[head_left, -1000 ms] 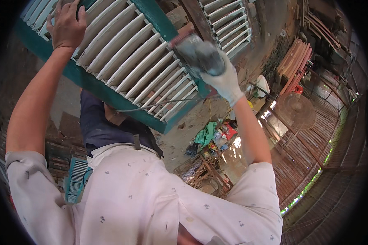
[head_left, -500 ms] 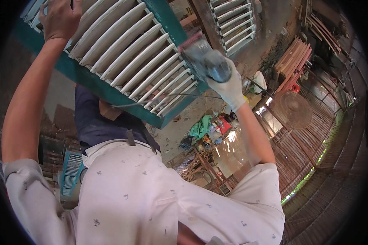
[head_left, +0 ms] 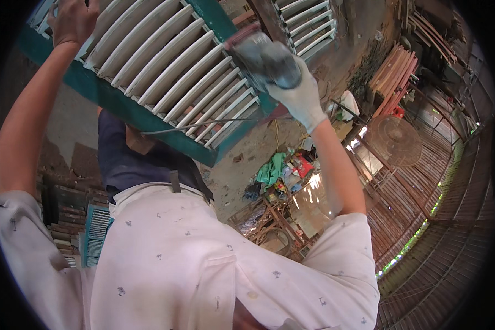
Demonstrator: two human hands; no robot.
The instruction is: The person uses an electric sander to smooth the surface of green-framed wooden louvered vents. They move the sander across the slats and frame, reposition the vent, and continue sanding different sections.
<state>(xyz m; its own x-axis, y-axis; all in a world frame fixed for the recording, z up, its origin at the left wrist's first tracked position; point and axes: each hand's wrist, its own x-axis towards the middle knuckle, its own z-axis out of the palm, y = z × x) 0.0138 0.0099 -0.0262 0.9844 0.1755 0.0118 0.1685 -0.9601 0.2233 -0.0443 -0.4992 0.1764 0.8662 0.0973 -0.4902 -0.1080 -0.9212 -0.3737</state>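
A louvered shutter with a teal frame (head_left: 140, 121) and curved-looking whitish slats (head_left: 148, 60) spans the upper left, tilted across the view. In my right hand (head_left: 304, 102), which wears a pale glove, is a dark power sander (head_left: 272, 60). Its reddish front edge lies over the shutter's right-hand frame rail, and its body is slightly blurred. My bare left hand (head_left: 74, 22) rests on the shutter at the far upper left, thumb and fingers apart; the fingertips run up to the view's edge. A grey cord (head_left: 198, 125) crosses the lower slats.
Another slatted shutter (head_left: 308, 22) stands beyond the sander. Stacked reddish boards (head_left: 393, 74) lie at right, near a round woven tray (head_left: 395, 140). A green and red heap of bags (head_left: 275, 170) sits on the floor. A teal shutter (head_left: 96, 231) stands at lower left.
The sander and my right hand have shifted slightly left and up along the frame rail. My left hand and the shutter sit a little further left and up in view.
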